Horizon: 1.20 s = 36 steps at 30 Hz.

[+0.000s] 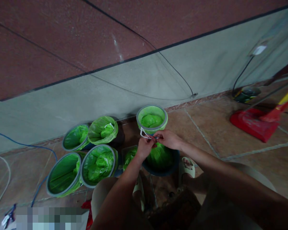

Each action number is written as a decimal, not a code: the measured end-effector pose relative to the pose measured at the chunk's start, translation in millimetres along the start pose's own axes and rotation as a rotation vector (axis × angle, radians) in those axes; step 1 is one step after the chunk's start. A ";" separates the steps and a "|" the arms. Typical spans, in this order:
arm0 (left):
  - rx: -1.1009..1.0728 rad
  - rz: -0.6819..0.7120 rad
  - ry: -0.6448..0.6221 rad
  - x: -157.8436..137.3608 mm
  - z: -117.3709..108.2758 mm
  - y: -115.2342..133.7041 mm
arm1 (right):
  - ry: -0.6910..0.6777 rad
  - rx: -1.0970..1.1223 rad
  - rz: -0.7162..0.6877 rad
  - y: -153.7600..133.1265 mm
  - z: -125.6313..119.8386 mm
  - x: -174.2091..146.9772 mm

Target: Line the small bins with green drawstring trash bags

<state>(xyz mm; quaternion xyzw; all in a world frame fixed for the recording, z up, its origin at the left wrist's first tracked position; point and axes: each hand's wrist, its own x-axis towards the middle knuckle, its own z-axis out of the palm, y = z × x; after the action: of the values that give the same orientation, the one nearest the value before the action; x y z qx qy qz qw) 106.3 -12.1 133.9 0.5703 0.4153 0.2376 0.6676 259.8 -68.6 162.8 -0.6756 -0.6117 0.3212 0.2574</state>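
Observation:
My left hand (pixel 145 147) and my right hand (pixel 168 139) meet in front of me, fingers pinched on a white string (pixel 144 132) that loops up past my left fingers. Right below them, a green plastic bag (pixel 159 157) is gathered upward, its top hidden by my hands. It sits in a dark round bin (pixel 175 163) between my feet. Just beyond my hands stands a grey-rimmed bin (pixel 166 118) lined with green plastic. A small clear container (pixel 123 164) holding green plastic is left of the dark bin, partly covered by my left arm.
Several green-lined bins stand to the left, including one bin (pixel 48 183) in front and another (pixel 63 142) near the wall (pixel 124 92). A red dustpan (pixel 249 126) and a dark pot (pixel 247 94) are at right. A blue cable (pixel 39 188) runs along the floor at left.

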 end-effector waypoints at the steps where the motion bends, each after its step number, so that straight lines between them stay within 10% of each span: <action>1: -0.003 -0.001 0.002 1.0 -0.1 -2.1 | 0.001 0.001 0.007 -0.1 -0.2 0.2; 11: 0.661 0.312 0.080 1.6 -8.0 -11.7 | -0.100 0.292 0.038 16.1 28.4 6.5; 18: 0.600 0.256 0.113 4.5 -12.1 -9.7 | -0.199 0.669 0.033 13.8 37.6 4.4; 29: 0.269 -0.115 0.182 8.2 -12.1 -13.1 | 0.142 0.127 -0.003 8.9 38.1 -2.9; 36: 0.190 -0.283 0.170 7.6 -12.8 -12.3 | 0.058 -0.129 -0.218 6.4 40.6 -9.3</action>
<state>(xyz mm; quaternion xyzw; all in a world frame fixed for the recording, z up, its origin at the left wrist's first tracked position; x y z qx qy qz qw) 98.0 -1.8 119.9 0.5447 0.5669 0.1485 0.5999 233.2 -80.4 132.4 -0.6294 -0.6930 0.2316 0.2646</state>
